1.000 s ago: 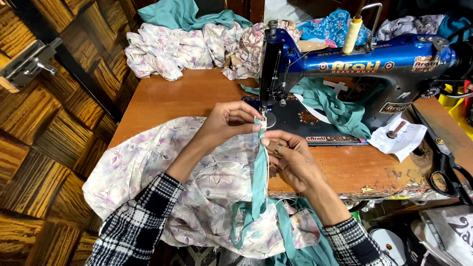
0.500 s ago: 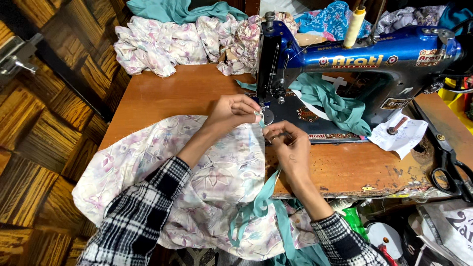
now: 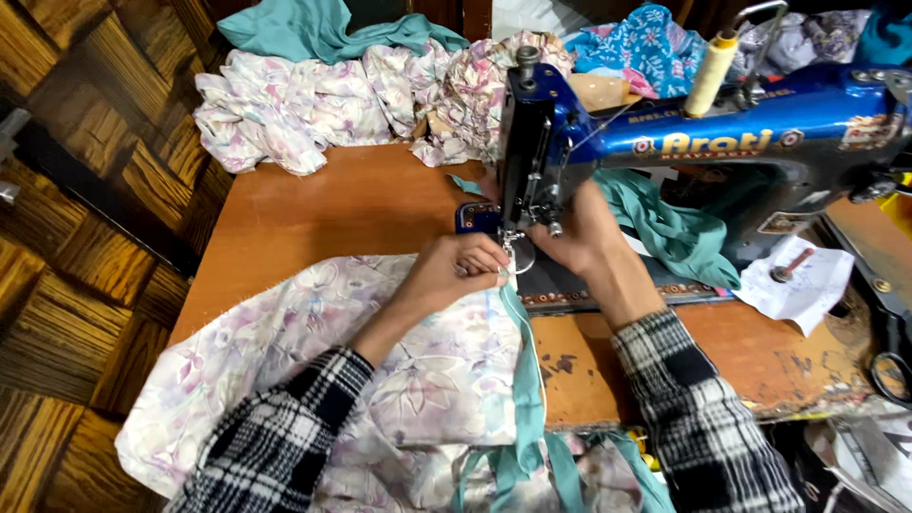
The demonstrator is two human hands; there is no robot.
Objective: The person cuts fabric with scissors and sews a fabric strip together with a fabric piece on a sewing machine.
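My left hand [image 3: 454,273] pinches the edge of a pale floral fabric [image 3: 313,351] and a teal strip [image 3: 524,380] just left of the needle of the blue sewing machine [image 3: 684,142]. My right hand [image 3: 581,233] reaches under the machine's arm, right of the presser foot, and rests on the machine bed; its fingertips are hidden behind the machine head. The floral fabric spreads over the wooden table [image 3: 323,209] and hangs off the near edge. The teal strip runs from the needle down toward me.
A heap of floral and teal cloth [image 3: 323,85] lies at the table's far edge. More teal cloth [image 3: 674,233] sits under the machine arm. A cream thread spool [image 3: 711,71] stands on the machine. Crumpled white paper [image 3: 803,280] and scissors [image 3: 893,361] lie at the right.
Both hands moved forward with the fabric edge to the needle. My right hand went under the machine arm. The view has shifted closer to the machine.
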